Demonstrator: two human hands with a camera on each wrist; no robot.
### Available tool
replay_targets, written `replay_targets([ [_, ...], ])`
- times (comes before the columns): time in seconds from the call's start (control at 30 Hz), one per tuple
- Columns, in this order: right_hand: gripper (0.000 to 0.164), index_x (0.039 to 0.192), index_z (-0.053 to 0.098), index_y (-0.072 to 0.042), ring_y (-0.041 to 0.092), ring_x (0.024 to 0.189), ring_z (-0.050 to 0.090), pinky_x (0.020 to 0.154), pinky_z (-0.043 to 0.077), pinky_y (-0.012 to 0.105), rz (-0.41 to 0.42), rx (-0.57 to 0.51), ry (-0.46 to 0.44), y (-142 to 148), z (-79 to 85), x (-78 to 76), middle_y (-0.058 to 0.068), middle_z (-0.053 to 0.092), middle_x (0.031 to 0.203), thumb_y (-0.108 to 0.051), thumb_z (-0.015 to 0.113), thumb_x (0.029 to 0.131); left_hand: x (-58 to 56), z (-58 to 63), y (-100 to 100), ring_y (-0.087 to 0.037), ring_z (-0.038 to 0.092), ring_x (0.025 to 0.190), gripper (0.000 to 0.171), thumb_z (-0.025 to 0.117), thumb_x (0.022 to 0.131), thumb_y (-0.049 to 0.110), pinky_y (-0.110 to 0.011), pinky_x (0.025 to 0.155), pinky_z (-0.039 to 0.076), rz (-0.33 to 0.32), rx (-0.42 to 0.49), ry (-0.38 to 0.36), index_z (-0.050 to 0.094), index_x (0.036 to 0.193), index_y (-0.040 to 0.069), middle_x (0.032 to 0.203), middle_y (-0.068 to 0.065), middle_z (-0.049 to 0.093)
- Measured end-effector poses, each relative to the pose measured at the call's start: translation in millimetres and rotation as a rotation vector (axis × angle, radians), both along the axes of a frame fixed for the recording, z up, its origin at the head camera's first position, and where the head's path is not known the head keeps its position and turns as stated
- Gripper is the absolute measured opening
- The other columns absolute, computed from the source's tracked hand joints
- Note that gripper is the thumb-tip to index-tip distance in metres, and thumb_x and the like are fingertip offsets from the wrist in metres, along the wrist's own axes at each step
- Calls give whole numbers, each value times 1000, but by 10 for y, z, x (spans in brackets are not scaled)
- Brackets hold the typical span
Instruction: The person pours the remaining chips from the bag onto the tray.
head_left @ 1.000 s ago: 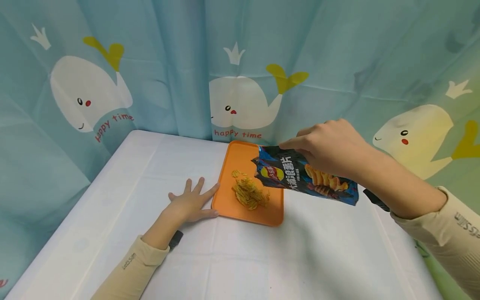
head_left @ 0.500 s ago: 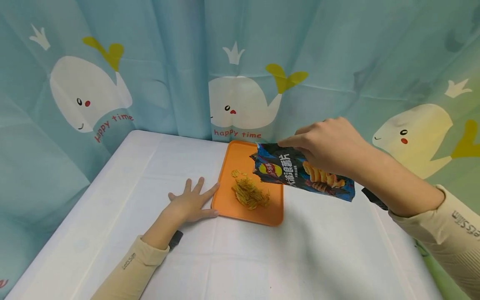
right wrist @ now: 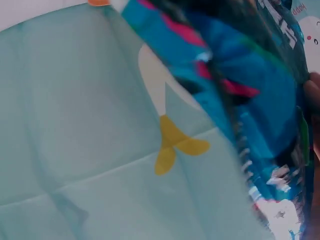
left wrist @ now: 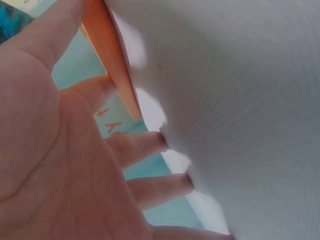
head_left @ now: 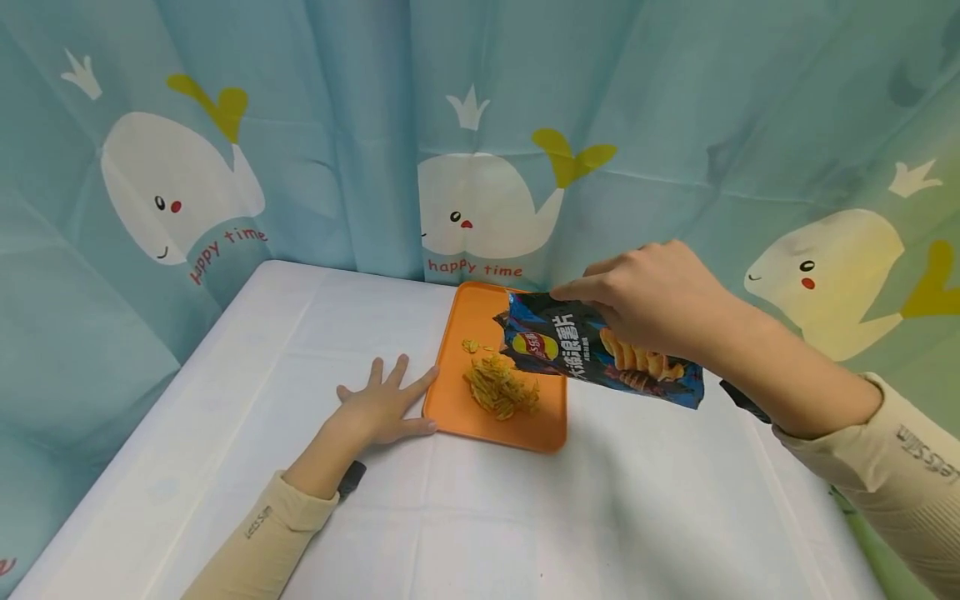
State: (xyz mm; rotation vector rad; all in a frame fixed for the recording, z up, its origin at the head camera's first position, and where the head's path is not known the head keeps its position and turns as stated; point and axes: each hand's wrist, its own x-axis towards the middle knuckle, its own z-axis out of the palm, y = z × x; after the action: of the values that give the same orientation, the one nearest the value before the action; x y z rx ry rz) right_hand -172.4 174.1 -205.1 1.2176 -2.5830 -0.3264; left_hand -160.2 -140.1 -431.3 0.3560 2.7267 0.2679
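Observation:
My right hand grips the upper edge of a dark blue chip bag. The bag lies on its side in the air, its torn mouth pointing left over an orange tray. Broken potato chips lie heaped on the tray, with a few crumbs beyond the heap. My left hand rests with spread fingers on the table, thumb and index fingertip at the tray's left edge. In the left wrist view the straight fingers meet the cloth beside the tray's rim. The right wrist view shows the bag's shiny blue side.
A white cloth covers the table under the tray. Behind it hangs a light blue curtain printed with white whales, close to the tray's far end.
The chip bag and my right hand shift slightly left, rising a little and then dropping back. The left hand and the tray stay where they were.

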Motion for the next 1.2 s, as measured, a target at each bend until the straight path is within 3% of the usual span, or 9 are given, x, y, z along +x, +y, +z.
replay_targets([
  [0.47, 44, 118, 74, -31, 13, 44, 33, 40, 26, 26, -20, 12, -21, 26, 13, -16, -8, 74, 93, 0, 62, 89, -15, -14, -6, -55, 4, 148, 88, 57, 88, 70, -89, 91, 19, -1, -7, -7, 20, 160, 35, 166, -20, 9],
  [0.73, 55, 117, 74, -34, 13, 44, 24, 42, 19, 25, 3, 88, -20, -30, 10, -33, -10, 73, 90, 6, 61, 82, 1, 8, -6, -56, 5, 148, 87, 57, 89, 69, -89, 90, 20, 1, -6, -9, 20, 160, 34, 166, -21, 10],
  [1.2, 51, 117, 74, -34, 12, 44, 21, 43, 18, 25, 15, 80, -40, -28, 1, -54, -8, 75, 95, 4, 64, 84, -12, 5, 1, -55, 3, 148, 87, 57, 89, 69, -89, 90, 19, 3, -9, -16, 19, 160, 35, 166, -20, 8],
])
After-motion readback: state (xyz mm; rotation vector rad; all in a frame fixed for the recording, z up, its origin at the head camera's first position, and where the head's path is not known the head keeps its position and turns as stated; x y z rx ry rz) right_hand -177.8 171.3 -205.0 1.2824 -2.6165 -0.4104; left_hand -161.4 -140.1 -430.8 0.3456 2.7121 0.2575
